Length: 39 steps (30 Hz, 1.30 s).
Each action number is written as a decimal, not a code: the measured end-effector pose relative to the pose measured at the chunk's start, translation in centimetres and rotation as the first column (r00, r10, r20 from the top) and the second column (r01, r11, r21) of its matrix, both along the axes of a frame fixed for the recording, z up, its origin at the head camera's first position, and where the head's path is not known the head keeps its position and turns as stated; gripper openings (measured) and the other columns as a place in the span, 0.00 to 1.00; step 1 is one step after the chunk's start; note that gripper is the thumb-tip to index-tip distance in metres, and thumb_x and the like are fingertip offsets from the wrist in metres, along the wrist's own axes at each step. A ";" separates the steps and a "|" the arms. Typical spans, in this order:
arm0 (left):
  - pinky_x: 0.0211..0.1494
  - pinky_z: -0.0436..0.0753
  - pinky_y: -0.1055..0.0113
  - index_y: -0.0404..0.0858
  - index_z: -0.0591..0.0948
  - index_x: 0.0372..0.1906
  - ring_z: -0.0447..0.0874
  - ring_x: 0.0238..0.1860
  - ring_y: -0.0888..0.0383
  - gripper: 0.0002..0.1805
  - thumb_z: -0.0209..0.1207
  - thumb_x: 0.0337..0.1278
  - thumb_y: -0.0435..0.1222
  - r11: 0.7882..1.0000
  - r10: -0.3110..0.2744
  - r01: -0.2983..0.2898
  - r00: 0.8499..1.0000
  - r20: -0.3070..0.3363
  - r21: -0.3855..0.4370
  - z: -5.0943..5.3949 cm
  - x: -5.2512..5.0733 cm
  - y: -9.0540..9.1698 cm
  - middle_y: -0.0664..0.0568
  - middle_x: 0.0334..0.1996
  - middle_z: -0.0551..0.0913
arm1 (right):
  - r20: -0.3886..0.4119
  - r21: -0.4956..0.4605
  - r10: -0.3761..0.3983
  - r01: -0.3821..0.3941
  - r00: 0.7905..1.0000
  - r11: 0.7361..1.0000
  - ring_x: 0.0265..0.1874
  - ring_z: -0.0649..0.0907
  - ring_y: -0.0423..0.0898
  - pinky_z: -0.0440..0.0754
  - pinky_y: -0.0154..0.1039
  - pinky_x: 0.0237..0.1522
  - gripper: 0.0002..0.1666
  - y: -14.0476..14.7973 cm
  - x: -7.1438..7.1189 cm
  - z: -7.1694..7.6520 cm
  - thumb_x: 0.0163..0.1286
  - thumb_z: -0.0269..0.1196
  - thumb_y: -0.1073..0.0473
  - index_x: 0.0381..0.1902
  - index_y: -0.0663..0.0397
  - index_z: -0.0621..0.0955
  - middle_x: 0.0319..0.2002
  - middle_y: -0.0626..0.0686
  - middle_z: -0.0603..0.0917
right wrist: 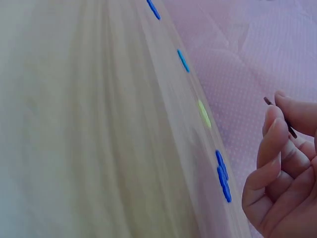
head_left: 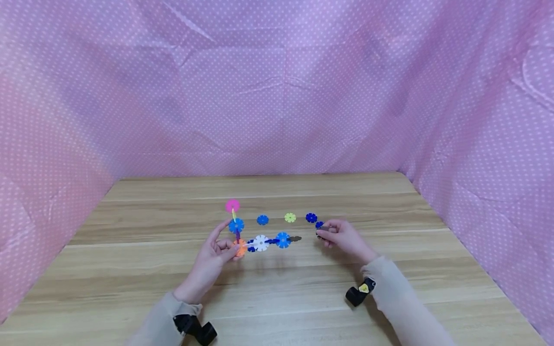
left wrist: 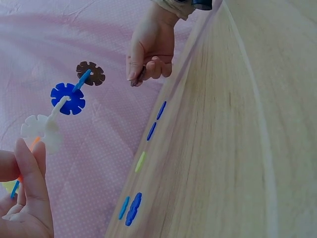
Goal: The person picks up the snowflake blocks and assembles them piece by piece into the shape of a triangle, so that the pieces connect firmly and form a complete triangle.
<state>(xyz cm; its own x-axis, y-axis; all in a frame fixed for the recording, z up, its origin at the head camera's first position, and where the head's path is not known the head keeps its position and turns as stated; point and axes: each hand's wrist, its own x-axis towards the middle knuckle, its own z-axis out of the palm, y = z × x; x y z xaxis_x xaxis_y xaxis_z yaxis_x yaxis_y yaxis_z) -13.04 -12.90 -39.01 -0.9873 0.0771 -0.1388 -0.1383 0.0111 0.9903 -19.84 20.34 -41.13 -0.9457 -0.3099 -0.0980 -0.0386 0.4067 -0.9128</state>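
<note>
My left hand (head_left: pixel 212 257) pinches the orange corner disc (head_left: pixel 240 248) of a chain of slotted plastic snowflake discs, held above the table. From that corner one arm runs up through a blue disc (head_left: pixel 236 226) to a pink disc (head_left: pixel 232 205). The other arm goes right past a white disc (head_left: pixel 261 243) and a blue disc (head_left: pixel 283 240), ending in a brown disc (left wrist: pixel 90 73). Off to the right, apart from the chain, my right hand (head_left: pixel 345 240) pinches a dark brown disc (right wrist: pixel 295 134) between thumb and fingers, mostly covered by them.
Loose discs lie in a row on the wooden table (head_left: pixel 130 269) behind the chain: light blue (head_left: pixel 262 220), yellow-green (head_left: pixel 290 217), and dark blue (head_left: pixel 311 217), with another dark blue disc (head_left: pixel 319 224) near the right hand. Pink dotted cloth (head_left: pixel 277 96) hangs around the back and sides.
</note>
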 end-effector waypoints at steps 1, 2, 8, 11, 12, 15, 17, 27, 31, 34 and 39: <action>0.43 0.83 0.70 0.51 0.57 0.72 0.79 0.32 0.61 0.37 0.52 0.61 0.23 1.000 0.000 0.000 1.000 0.000 0.004 0.0 0.0 0.0 0.53 0.27 0.77 | 0.001 -0.001 0.002 -0.002 1.000 1.000 0.22 0.78 0.41 0.78 0.32 0.27 0.11 -0.1 0.2 0.0 0.67 0.61 0.58 0.35 0.63 0.78 0.22 0.52 0.81; 0.43 0.83 0.70 0.51 0.57 0.72 0.79 0.31 0.61 0.37 0.52 0.61 0.23 1.000 -0.001 0.001 1.000 0.000 0.009 0.0 0.0 0.0 0.53 0.26 0.77 | 0.003 -0.003 0.006 -0.006 1.000 1.000 0.22 0.78 0.41 0.78 0.32 0.27 0.11 -0.2 0.3 0.0 0.67 0.60 0.58 0.35 0.63 0.77 0.23 0.52 0.81; 0.44 0.83 0.70 0.51 0.57 0.72 0.80 0.32 0.60 0.37 0.53 0.62 0.24 1.000 -0.004 0.004 1.000 -0.006 -0.004 -0.1 0.0 0.0 0.52 0.27 0.78 | 0.059 -0.093 0.037 -0.032 0.998 0.995 0.24 0.79 0.41 0.78 0.32 0.28 0.10 -1.0 1.2 0.3 0.69 0.57 0.60 0.38 0.64 0.77 0.24 0.52 0.81; 0.44 0.82 0.71 0.51 0.56 0.72 0.80 0.32 0.60 0.37 0.54 0.62 0.25 1.000 -0.006 0.006 1.000 -0.009 -0.008 0.0 0.0 0.0 0.52 0.27 0.79 | 0.077 -0.121 0.050 -0.041 0.996 0.992 0.25 0.78 0.42 0.77 0.33 0.29 0.10 -1.4 1.6 0.6 0.70 0.56 0.61 0.39 0.65 0.77 0.25 0.53 0.81; 0.44 0.82 0.70 0.50 0.56 0.72 0.80 0.32 0.60 0.37 0.54 0.62 0.25 1.000 -0.005 0.005 1.000 -0.007 -0.007 -0.1 0.0 0.0 0.52 0.27 0.79 | 0.077 -0.120 0.049 -0.040 0.996 0.992 0.25 0.78 0.42 0.77 0.33 0.29 0.09 -1.5 1.8 0.7 0.70 0.56 0.61 0.39 0.64 0.77 0.25 0.53 0.81; 0.44 0.83 0.69 0.49 0.56 0.72 0.80 0.31 0.60 0.36 0.53 0.62 0.25 1.000 -0.003 0.003 1.000 -0.004 0.003 -0.1 0.1 0.0 0.52 0.27 0.79 | 0.050 -0.116 0.054 -0.048 0.997 0.992 0.26 0.79 0.43 0.78 0.34 0.31 0.09 -1.8 2.1 1.0 0.70 0.55 0.63 0.39 0.66 0.76 0.26 0.54 0.81; 0.44 0.83 0.69 0.49 0.57 0.72 0.81 0.31 0.59 0.36 0.53 0.62 0.25 1.000 0.001 -0.001 1.000 -0.001 0.004 -0.1 0.1 0.0 0.52 0.26 0.78 | 0.034 -0.121 0.051 -0.046 0.998 0.992 0.27 0.79 0.43 0.79 0.33 0.32 0.09 -1.9 2.3 1.3 0.70 0.55 0.64 0.40 0.68 0.75 0.27 0.55 0.81; 0.43 0.83 0.68 0.48 0.57 0.71 0.81 0.31 0.60 0.37 0.53 0.60 0.22 1.000 -0.028 0.028 1.000 -0.015 -0.003 0.0 0.3 0.5 0.51 0.27 0.78 | -0.025 -0.164 0.018 -0.022 1.000 0.986 0.28 0.80 0.42 0.81 0.34 0.35 0.11 -2.4 3.4 2.8 0.70 0.55 0.64 0.41 0.71 0.74 0.27 0.49 0.81; 0.42 0.84 0.68 0.45 0.56 0.72 0.82 0.30 0.61 0.39 0.53 0.58 0.20 0.997 -0.071 0.071 0.997 -0.036 0.010 -0.2 0.4 0.9 0.51 0.26 0.78 | -0.074 -0.186 0.017 -0.030 0.997 0.982 0.26 0.80 0.39 0.81 0.33 0.34 0.12 -2.5 3.3 3.4 0.71 0.54 0.64 0.39 0.73 0.73 0.25 0.45 0.80; 0.41 0.84 0.68 0.43 0.56 0.72 0.81 0.30 0.61 0.39 0.53 0.57 0.20 0.996 -0.084 0.085 0.995 -0.049 0.012 -0.3 0.5 1.2 0.52 0.26 0.78 | -0.095 -0.178 0.013 -0.030 0.995 0.983 0.26 0.80 0.38 0.81 0.32 0.34 0.11 -2.6 3.2 3.8 0.71 0.53 0.64 0.39 0.72 0.74 0.25 0.46 0.80; 0.41 0.84 0.68 0.46 0.57 0.71 0.82 0.30 0.60 0.39 0.54 0.57 0.20 0.997 -0.074 0.074 0.996 -0.051 -0.001 -0.4 0.7 1.5 0.50 0.27 0.78 | -0.088 -0.176 0.019 -0.034 0.996 0.984 0.28 0.80 0.41 0.81 0.33 0.35 0.12 -2.9 3.2 4.2 0.72 0.54 0.62 0.39 0.70 0.75 0.27 0.51 0.80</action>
<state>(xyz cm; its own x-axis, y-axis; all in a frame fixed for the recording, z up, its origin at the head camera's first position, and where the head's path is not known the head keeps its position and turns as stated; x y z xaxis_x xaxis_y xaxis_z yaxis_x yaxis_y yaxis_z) -12.38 -11.43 -39.39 -0.9847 0.1503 -0.0880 -0.0861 0.0189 0.9961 -16.69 17.48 -36.90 -0.9394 -0.3402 0.0412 -0.1281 0.2370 -0.9630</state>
